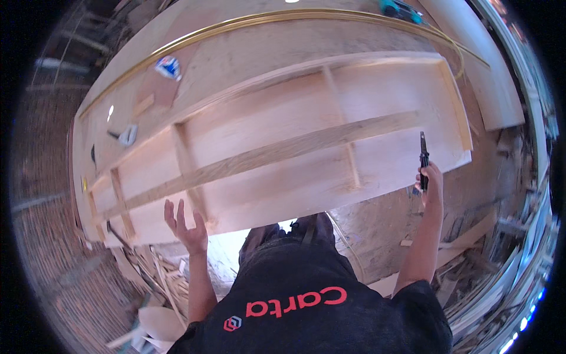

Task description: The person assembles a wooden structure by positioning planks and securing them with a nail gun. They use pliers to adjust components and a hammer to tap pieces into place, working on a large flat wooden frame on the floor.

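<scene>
In front of me lies a long, pale plywood panel (271,203) with raised wooden edges and several cross strips. A long wooden batten (306,141) runs lengthwise over it. My left hand (190,233) is raised with fingers spread at the panel's near edge, left of my body, holding nothing. On the right, the fingers of my right hand (433,177) wrap round a slim black hand tool (423,156) with a narrow metal tip pointing away from me. Its exact kind is unclear. The tool is over the panel's right end.
Beyond the panel, a gold-coloured strip (236,26) curves across the worktop. A blue-and-white packet (168,68), a wood offcut (143,105) and a whitish object (127,135) lie at far left. A teal tool (401,10) is at far right. Scrap wood (168,274) lies at lower left.
</scene>
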Demonstrator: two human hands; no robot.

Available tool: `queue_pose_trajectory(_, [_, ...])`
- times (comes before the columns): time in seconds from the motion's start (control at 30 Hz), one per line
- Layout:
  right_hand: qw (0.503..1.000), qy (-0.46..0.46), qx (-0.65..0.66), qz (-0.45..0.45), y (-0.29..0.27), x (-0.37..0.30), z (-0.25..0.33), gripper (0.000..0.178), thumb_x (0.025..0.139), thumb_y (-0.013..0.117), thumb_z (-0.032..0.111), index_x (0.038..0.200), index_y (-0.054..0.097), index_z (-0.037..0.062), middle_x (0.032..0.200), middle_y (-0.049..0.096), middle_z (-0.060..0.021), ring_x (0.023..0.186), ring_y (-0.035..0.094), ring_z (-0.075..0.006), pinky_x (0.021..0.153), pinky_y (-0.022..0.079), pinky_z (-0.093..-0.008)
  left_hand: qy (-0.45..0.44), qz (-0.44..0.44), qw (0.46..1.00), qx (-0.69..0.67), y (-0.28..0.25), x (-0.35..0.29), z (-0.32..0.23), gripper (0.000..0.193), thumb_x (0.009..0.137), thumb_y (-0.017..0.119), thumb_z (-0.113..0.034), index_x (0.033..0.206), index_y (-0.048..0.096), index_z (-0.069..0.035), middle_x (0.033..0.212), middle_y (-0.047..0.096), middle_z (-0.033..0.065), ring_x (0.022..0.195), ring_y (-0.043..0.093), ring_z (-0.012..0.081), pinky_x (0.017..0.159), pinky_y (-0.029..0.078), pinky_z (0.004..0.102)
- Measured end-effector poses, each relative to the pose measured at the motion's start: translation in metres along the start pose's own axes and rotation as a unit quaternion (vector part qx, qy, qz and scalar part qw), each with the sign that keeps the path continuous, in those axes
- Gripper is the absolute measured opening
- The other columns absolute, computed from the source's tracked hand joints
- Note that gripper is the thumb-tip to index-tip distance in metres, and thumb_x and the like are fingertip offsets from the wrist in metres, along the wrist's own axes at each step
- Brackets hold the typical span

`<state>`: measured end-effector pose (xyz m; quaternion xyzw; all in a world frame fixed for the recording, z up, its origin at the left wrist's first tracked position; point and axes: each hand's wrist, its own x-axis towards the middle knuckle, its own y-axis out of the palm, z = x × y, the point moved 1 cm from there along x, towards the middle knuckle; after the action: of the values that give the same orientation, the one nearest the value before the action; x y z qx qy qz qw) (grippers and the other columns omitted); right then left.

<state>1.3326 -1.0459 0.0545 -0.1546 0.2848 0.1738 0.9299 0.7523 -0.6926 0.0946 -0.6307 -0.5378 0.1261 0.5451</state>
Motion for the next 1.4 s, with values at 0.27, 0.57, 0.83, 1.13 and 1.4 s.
queue_pose_trajectory(0.27, [0.914, -0.161, -0.369, -0.049, 0.096, -0.034, 0.024, 0.039, 0.09, 0.059, 0.019, 0.126, 0.066, 0.0043, 0.077, 0.065, -0.0081, 0.071, 0.066, -0.0159, 0.054, 0.056, -0.0337, -0.063, -0.032, 0.997, -0.026, -0.05, -0.058, 0.07, 0.049, 0.086, 0.072, -0.003, 0.134, 0.063, -0.005, 0.152, 0.042, 0.0218, 0.137, 0.047, 0.0396, 0.112, 0.043, 0.0506])
queue_pose_trajectory(0.57, [0.816, -0.313, -0.485, 0.026, 0.285, -0.151, -0.035, 0.043, 0.086, 0.065, 0.018, 0.125, 0.066, 0.001, 0.096, 0.072, -0.0252, 0.093, 0.071, -0.0397, 0.083, 0.054, -0.0472, -0.124, -0.07, 0.989, -0.028, -0.124, -0.135, 0.189, 0.043, 0.087, 0.072, -0.003, 0.129, 0.065, -0.002, 0.15, 0.044, 0.0234, 0.134, 0.05, 0.0412, 0.11, 0.045, 0.0507])
queue_pose_trajectory(0.83, [0.769, -0.372, -0.492, 0.167, 0.443, -0.279, -0.056, 0.042, 0.086, 0.065, 0.015, 0.125, 0.066, -0.0011, 0.104, 0.066, -0.0322, 0.102, 0.065, -0.0485, 0.092, 0.051, -0.0549, -0.16, -0.092, 0.983, -0.009, -0.174, -0.174, 0.255, 0.04, 0.087, 0.072, -0.002, 0.127, 0.067, -0.001, 0.149, 0.046, 0.0239, 0.132, 0.051, 0.0417, 0.109, 0.046, 0.0503])
queue_pose_trajectory(1.13, [0.752, -0.32, -0.471, 0.33, 0.516, -0.323, -0.068, 0.041, 0.086, 0.065, 0.016, 0.121, 0.065, -0.0049, 0.095, 0.066, -0.0301, 0.096, 0.064, -0.0471, 0.087, 0.051, -0.0524, -0.213, -0.059, 0.975, 0.035, -0.18, -0.18, 0.271, 0.042, 0.087, 0.074, -0.011, 0.127, 0.067, -0.002, 0.144, 0.05, 0.0247, 0.128, 0.054, 0.0411, 0.108, 0.046, 0.0499])
queue_pose_trajectory(1.4, [0.774, -0.152, -0.385, 0.479, 0.589, -0.355, -0.056, 0.04, 0.089, 0.067, 0.019, 0.121, 0.063, -0.005, 0.087, 0.068, -0.0213, 0.072, 0.067, -0.0353, 0.072, 0.054, -0.0456, -0.448, -0.053, 0.893, -0.005, -0.156, -0.254, 0.305, 0.032, 0.085, 0.074, -0.011, 0.116, 0.071, -0.003, 0.122, 0.062, 0.019, 0.094, 0.067, 0.0323, 0.084, 0.056, 0.044])
